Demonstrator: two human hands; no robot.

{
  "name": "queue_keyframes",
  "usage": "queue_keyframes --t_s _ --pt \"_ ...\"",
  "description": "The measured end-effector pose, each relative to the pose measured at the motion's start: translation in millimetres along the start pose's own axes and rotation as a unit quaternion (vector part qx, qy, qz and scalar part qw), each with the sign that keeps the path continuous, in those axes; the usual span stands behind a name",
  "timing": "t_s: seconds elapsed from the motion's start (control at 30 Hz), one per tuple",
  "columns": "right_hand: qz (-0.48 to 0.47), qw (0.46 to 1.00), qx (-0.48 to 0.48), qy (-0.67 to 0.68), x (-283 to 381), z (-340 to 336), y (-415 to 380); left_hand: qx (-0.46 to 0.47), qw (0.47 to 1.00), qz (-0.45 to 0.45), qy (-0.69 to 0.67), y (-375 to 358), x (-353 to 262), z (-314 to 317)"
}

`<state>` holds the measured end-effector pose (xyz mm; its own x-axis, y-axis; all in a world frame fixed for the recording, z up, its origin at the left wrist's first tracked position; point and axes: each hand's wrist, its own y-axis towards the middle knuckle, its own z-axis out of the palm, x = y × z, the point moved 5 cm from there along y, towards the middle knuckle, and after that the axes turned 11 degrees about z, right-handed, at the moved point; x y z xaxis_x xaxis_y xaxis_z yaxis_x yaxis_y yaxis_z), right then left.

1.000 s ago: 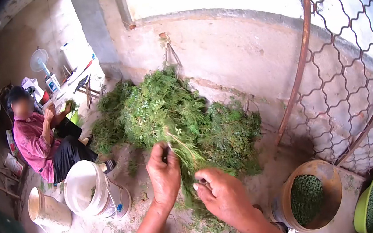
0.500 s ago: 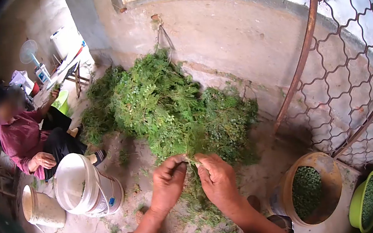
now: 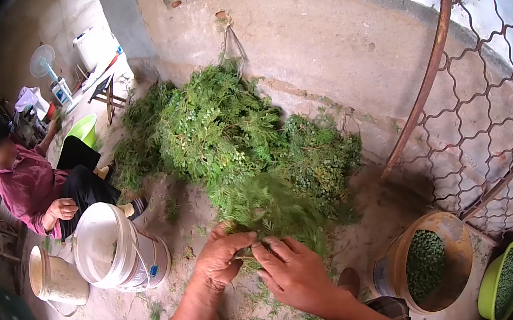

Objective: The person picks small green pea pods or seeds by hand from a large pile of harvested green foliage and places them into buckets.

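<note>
One sprig point(image 3: 279, 210) | green, feathery, motion-blurred | hands point(image 3: 294, 276) curled: left pinches its base, right's hold unclear

No legible lettering, brand, number or sign. On the outer wall of the white bucket point(image 3: 156, 243), printed marks with a small blue patch point(image 3: 154, 270), too small to read. On the tan bucket's side point(image 3: 381, 271), faint bluish-grey colouring, likewise unreadable.

2 buckets point(image 3: 155, 259) left of branches point(image 3: 216, 126)
</note>
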<state>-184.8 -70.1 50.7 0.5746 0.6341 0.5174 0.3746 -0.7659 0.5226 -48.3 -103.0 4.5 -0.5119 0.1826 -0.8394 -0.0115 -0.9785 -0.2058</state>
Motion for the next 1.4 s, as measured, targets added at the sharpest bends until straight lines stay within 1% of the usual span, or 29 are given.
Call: queue_keyframes --t_s 0.17,0.2,0.27,0.3,0.37,0.4,0.43,0.5,0.53,0.6,0.63,0.7,0.73,0.77,0.8,0.83,0.87,0.93,0.97,1.0,1.03,1.1,1.13,1.17,1.23,1.27,1.3,1.37,1.4 --pt "0.085 0.978 -0.078 0.174 -12 -33 3 -0.01 0.994 0.102 -0.046 -1 -29 0" --pt "0.193 0.946 -0.066 0.253 -26 -33 0 -0.002 0.991 0.124 -0.053 0 -29 -4" --pt "0.391 0.831 -0.023 0.394 -45 -24 -9 -0.005 0.987 0.144 -0.077 -1 -32 5" --pt "0.389 0.832 -0.027 0.396 -45 -25 -7 -0.009 0.982 0.16 -0.103 -2 -35 9" --pt "0.44 0.757 -0.009 0.484 -46 -19 -7 0.009 0.98 0.169 -0.104 -2 -35 12" --pt "0.425 0.759 0.054 0.491 -50 -12 -7 0.007 0.98 0.142 -0.139 -5 -35 18" --pt "0.425 0.759 0.05 0.491 -51 -9 -6 0.005 0.978 0.116 -0.173 -7 -34 23" --pt "0.457 0.656 -0.032 0.6 -55 -3 -5 0.022 0.978 0.108 -0.18 -7 -28 27" --pt "0.457 0.657 -0.037 0.598 -62 -3 -4 0.037 0.977 0.079 -0.195 -8 -22 30" --pt "0.456 0.571 -0.074 0.679 -77 -4 -3 0.094 0.974 0.02 -0.205 -9 -10 34" --pt "0.457 0.573 -0.081 0.676 -76 -11 -1 0.1 0.973 0.014 -0.207 -9 -7 31" --pt "0.484 0.584 -0.139 0.636 -74 -27 2 -0.032 0.997 -0.022 -0.07 -5 3 11" --pt "0.474 0.597 -0.16 0.627 -78 -28 1 -0.023 0.999 -0.002 0.036 -5 -1 16" --pt "0.473 0.598 -0.162 0.627 -84 -23 -2 -0.022 0.999 -0.002 0.036 -5 -1 18" --pt "0.452 0.652 -0.171 0.584 -93 -23 -6 -0.03 0.94 0.053 0.335 -5 -8 14" --pt "0.43 0.704 -0.177 0.537 -99 -23 -9 -0.038 0.792 0.102 0.601 -7 -15 14" --pt "0.431 0.705 -0.173 0.536 -102 -20 -12 -0.041 0.793 0.101 0.599 -9 -15 15" --pt "0.398 0.754 -0.148 0.501 -99 -21 -12 -0.078 0.715 0.327 0.613 -20 -34 33" --pt "0.4 0.753 -0.147 0.502 -94 -22 -11 -0.093 0.658 0.434 0.608 -31 -42 43" --pt "0.437 0.802 -0.103 0.395 -86 -25 -9 -0.082 0.589 0.516 0.616 -41 -46 53" --pt "0.466 0.837 -0.055 0.281 -80 -24 -7 -0.083 0.589 0.514 0.618 -46 -46 56" --pt "0.47 0.856 -0.042 0.209 -78 -15 -7 0.039 0.555 0.612 0.562 -61 -42 74" --pt "0.46 0.864 -0.026 0.202 -69 -17 -3 0.084 0.592 0.605 0.526 -59 -35 74" --pt "0.45 0.871 -0.009 0.195 -61 -19 1 0.078 0.593 0.603 0.529 -60 -33 75" --pt "0.472 0.863 0.01 0.181 -56 -12 0 -0.046 0.694 0.512 0.505 -52 -34 63" --pt "0.428 0.883 -0.022 0.191 -57 -7 -1 -0.093 0.721 0.478 0.494 -47 -34 59" --pt "0.384 0.9 -0.055 0.2 -57 -5 -1 -0.096 0.72 0.476 0.496 -43 -36 55" --pt "0.361 0.909 -0.05 0.205 -56 -1 0 -0.061 0.708 0.406 0.574 -33 -34 47" --pt "0.338 0.917 -0.047 0.208 -54 -1 0 -0.029 0.705 0.408 0.579 -33 -33 48"
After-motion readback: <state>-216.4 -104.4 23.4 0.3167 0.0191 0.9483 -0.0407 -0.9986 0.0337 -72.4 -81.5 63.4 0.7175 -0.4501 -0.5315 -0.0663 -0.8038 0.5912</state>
